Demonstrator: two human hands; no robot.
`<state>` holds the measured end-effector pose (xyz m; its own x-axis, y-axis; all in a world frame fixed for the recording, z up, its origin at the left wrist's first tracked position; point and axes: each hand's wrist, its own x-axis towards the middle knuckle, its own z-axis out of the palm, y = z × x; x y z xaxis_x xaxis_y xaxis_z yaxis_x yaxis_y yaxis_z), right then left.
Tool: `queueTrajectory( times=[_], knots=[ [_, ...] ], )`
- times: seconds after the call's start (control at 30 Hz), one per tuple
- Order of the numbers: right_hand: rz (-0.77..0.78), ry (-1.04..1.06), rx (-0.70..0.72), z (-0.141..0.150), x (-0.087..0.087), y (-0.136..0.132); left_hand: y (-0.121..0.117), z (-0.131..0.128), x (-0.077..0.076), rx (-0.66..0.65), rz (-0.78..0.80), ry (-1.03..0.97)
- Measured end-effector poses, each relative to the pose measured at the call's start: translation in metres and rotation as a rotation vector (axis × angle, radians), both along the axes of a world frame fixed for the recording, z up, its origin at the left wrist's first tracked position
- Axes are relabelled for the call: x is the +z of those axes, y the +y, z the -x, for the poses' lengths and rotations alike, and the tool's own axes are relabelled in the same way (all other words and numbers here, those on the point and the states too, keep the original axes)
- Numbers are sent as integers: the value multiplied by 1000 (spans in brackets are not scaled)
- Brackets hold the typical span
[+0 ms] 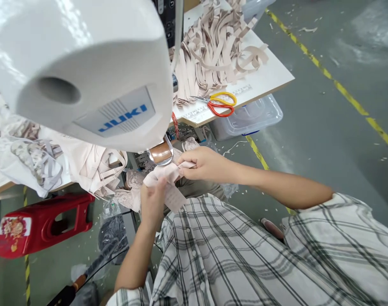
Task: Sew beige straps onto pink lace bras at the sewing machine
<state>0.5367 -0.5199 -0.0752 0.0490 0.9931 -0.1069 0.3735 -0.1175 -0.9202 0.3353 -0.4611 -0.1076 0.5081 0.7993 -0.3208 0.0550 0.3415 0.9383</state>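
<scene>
Left hand (153,200) was raised in front of the torso, fingers curled closed, outline slightly blurred; left forearm (134,259) climbed steeply toward it. Right hand (200,164) sat just beside and a little farther forward, thumb and fingers pinched together. Right forearm (276,187) reached inward across the front, wrist nearly straight. Both forearms were bare.

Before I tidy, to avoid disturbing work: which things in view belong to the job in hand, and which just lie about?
Likely in the job:
pale pink fabric, held in left hand and right hand;
JUKI sewing machine;
beige fabric strips.

Probably lying about:
red plastic stool;
red-and-yellow scissors;
clear plastic bin.
</scene>
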Motion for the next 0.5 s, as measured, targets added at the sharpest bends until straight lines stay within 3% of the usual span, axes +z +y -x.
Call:
queueTrajectory(
  times=[0.1,0.17,0.23,0.3,0.37,0.43,0.5],
  knots=[
    [125,283,50,-6,18,9,-4,12,-13,134,61,-245],
    [181,417,149,-8,28,17,-9,13,-14,98,112,-316],
    [188,408,302,-10,38,28,-10,13,-7,45,42,-301],
    [137,217,387,-12,46,40,-4,14,3,57,-185,-302],
    [52,-87,356,-15,52,53,11,20,12,57,-498,-234],
    [7,-336,295,-17,54,65,30,27,14,-59,-795,-26],
    [2,-463,290,-18,53,72,48,33,9,-254,-1031,196]
  ],
)
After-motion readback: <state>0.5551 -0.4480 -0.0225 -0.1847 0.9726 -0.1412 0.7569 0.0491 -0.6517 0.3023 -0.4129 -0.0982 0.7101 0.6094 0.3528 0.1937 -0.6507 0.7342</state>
